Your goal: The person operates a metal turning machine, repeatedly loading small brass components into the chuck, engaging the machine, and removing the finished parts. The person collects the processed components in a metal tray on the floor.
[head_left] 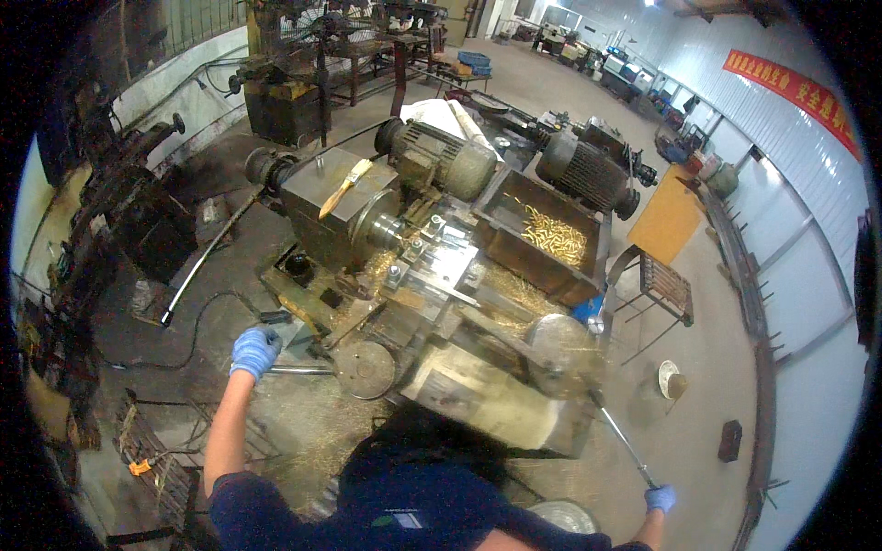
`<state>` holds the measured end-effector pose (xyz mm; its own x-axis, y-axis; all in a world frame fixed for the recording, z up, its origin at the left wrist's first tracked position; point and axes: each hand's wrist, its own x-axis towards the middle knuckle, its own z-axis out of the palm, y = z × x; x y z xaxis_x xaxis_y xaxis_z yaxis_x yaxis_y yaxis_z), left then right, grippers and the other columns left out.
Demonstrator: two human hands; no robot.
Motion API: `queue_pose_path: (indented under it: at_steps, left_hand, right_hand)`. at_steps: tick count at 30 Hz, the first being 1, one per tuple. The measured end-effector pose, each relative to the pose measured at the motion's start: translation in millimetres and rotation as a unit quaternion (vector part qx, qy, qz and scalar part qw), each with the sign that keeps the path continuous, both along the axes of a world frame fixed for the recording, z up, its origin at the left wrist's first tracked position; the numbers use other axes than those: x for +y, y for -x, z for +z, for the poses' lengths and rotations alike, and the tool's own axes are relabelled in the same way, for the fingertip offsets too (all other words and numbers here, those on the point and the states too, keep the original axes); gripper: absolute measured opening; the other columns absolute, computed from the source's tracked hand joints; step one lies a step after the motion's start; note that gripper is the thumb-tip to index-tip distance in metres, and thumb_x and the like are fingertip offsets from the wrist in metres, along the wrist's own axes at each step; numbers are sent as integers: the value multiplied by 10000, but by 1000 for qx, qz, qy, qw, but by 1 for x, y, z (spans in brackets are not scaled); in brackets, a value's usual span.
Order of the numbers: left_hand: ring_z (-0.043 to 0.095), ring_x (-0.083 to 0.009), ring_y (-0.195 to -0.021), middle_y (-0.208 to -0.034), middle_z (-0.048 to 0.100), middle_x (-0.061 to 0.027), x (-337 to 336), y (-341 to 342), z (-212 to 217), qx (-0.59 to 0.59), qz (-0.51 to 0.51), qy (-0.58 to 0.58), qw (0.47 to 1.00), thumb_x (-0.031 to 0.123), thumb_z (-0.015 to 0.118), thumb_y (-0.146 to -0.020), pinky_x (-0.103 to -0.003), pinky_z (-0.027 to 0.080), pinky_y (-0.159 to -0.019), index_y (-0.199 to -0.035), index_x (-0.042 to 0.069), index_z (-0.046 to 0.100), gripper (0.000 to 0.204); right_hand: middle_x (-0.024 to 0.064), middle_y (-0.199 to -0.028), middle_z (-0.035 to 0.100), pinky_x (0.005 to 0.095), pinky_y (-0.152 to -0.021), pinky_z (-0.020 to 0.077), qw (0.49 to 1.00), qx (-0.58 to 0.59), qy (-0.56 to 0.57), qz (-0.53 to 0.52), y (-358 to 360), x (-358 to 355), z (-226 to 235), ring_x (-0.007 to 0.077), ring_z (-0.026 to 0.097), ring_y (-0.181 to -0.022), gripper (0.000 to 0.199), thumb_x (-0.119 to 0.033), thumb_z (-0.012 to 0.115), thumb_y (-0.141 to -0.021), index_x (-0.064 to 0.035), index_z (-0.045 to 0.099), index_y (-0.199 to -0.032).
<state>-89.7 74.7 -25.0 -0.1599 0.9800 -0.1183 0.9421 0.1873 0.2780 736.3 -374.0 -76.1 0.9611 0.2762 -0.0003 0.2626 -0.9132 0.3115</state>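
L lever point(301, 370), a straight silvery metal rod, is running sideways just R of & partly under the L grip point(255, 352); hold unclear. Farther R it's meeting its flat grey disc point(365, 371). R lever point(625, 443), also slim, straight & silvery, is slanting up & L from the R grip point(660, 498), w/ its upper end reaching nr a blurred round plate point(562, 342).

Head-worn fisheye, looking down, wide view

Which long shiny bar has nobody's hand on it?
The upper-left bar, its outer end free. The left hand grips the lower-left bar; the right hand grips the lower-right bar.
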Motion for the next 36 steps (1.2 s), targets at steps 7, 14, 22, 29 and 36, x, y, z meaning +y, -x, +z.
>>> queue_pose_path:
  at_steps: [7,14,22,29,36]
  left_hand:
    - [602,-309,-844,-875,638,-145,1,-1,2,15,-11,0,1000,293,594,-722,-385,470,-772,-856,104,681,247]
    - [602,-313,-844,-871,639,-149,1,4,-2,4,-15,-8,1000,315,591,-728,-390,468,-769,-865,102,680,268]
    - [606,-315,-826,-862,642,-145,4,10,-9,0,-20,-15,1000,314,596,-726,-400,473,-751,-853,122,683,246]
    - [608,-315,-817,-849,642,-147,2,8,-4,0,-21,-27,999,314,605,-728,-400,475,-742,-857,118,676,245]
    - [609,-319,-794,-833,640,-150,4,10,-8,3,-23,-37,999,328,607,-735,-403,476,-732,-846,117,679,249]
  right_hand:
    - [165,-859,650,370,-719,506,1000,10,5,-29,6,-2,2,316,633,-824,308,-280,740,-589,-71,674,-805]
    - [166,-854,652,360,-720,508,999,9,17,-29,25,0,11,311,636,-823,326,-303,746,-590,-73,676,-810]
    - [149,-860,658,361,-729,507,999,16,16,-49,43,0,18,296,641,-824,362,-327,762,-575,-76,683,-823]
    - [164,-830,654,363,-707,511,998,7,-25,-48,49,-12,10,298,643,-798,350,-303,756,-565,-61,676,-805]
    - [165,-814,655,373,-696,514,998,-9,-56,-2,52,-30,3,302,644,-776,341,-300,745,-556,-60,679,-789]
